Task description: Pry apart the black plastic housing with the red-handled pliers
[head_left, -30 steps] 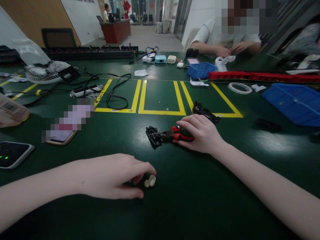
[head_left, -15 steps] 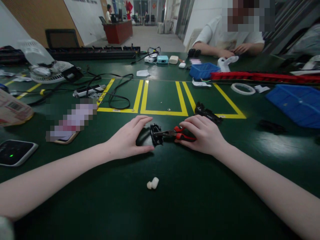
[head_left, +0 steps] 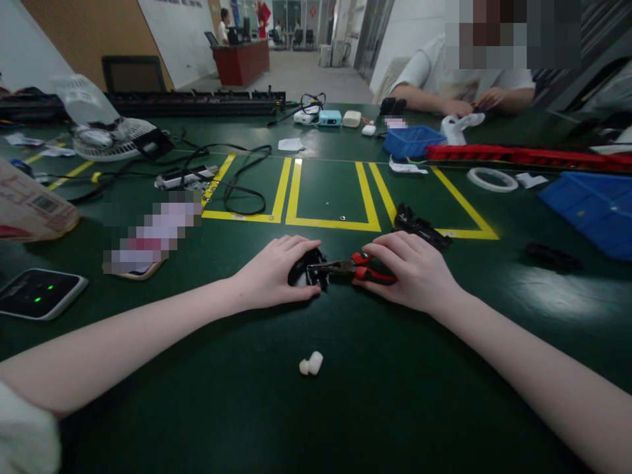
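My right hand [head_left: 417, 270] is closed round the red and black handles of a pair of needle-nose pliers [head_left: 340, 266]. The jaws reach left onto a small black plastic part [head_left: 318, 271]; whether they are clamped on it I cannot make out. My left hand [head_left: 276, 271] spans that part, fingertips at its far edge and thumb at its near edge, apparently gripping it. Nearer to me on the green table lie two small off-white pieces [head_left: 312, 363]. A longer black plastic piece [head_left: 419, 227] rests just beyond my right hand.
On the left are a phone [head_left: 153, 240], a dark-screened device [head_left: 42, 293], a white fan [head_left: 106, 135] and loose black cable [head_left: 241, 174]. Rightward stand a blue bin [head_left: 592, 210] and a tape roll [head_left: 492, 179]. Across the table sits a person in white [head_left: 429, 69].
My left fingers and thumb have come in from around the black part to its edges. The pliers stay in my right hand. The whole view has shifted slightly.
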`<state>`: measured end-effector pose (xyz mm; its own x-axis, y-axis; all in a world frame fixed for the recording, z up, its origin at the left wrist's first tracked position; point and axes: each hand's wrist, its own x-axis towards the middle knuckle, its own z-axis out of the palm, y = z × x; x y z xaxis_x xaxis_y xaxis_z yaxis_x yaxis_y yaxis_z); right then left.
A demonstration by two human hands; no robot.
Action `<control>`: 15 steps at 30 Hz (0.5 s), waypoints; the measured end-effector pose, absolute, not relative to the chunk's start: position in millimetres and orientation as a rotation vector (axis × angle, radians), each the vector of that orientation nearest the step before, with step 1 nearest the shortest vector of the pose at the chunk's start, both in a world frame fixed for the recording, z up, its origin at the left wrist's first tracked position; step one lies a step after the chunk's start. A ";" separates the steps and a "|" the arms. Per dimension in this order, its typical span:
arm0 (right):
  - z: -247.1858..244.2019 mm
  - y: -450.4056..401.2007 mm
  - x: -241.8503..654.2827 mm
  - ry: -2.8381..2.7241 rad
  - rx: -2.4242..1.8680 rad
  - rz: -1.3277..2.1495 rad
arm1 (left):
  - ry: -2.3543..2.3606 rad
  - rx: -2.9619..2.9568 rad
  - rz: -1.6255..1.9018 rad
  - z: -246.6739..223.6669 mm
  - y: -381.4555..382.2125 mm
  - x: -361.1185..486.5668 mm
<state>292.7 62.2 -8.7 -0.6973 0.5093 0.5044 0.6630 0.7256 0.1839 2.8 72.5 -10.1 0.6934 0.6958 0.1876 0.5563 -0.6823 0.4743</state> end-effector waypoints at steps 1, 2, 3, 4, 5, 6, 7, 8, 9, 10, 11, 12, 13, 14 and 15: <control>-8.8 62.4 292.6 -2.502 -0.902 -0.484 | 0.977 2.518 0.504 -9.7 72.1 3.0; -9.1 62.6 292.6 -2.496 -0.902 -0.473 | 0.975 2.516 0.506 -9.1 71.6 3.2; -9.4 62.8 292.7 -2.489 -0.901 -0.465 | 0.969 2.514 0.510 -8.5 71.1 3.4; -9.7 63.0 292.9 -2.481 -0.900 -0.460 | 0.963 2.512 0.512 -7.8 70.5 3.6; -10.1 63.1 293.0 -2.474 -0.899 -0.459 | 0.957 2.509 0.512 -7.3 70.1 3.8; -10.4 63.0 292.9 -2.468 -0.900 -0.459 | 0.955 2.507 0.510 -6.9 69.8 3.9; -10.6 62.8 292.8 -2.464 -0.902 -0.463 | 0.953 2.506 0.508 -6.9 69.8 3.9; -10.7 62.6 292.6 -2.461 -0.905 -0.469 | 0.951 2.508 0.506 -7.2 70.0 3.8; -10.6 62.2 292.2 -2.458 -0.909 -0.476 | 0.950 2.510 0.505 -7.8 70.4 3.6; -10.4 61.8 291.8 -2.458 -0.913 -0.484 | 0.948 2.513 0.508 -8.7 71.0 3.4; -10.0 61.4 291.4 -2.459 -0.915 -0.495 | 0.943 2.518 0.515 -9.7 71.7 3.2; -9.5 60.9 291.1 -2.462 -0.915 -0.509 | 0.938 2.522 0.521 -10.7 72.4 2.9; -8.9 60.4 290.8 -2.465 -0.913 -0.526 | 0.935 2.524 0.526 -11.6 73.2 2.7; -8.3 60.0 290.5 -2.468 -0.908 -0.547 | 0.935 2.522 0.530 -12.4 73.8 2.4; -7.7 59.5 290.3 -2.470 -0.901 -0.568 | 0.937 2.518 0.532 -12.9 74.3 2.2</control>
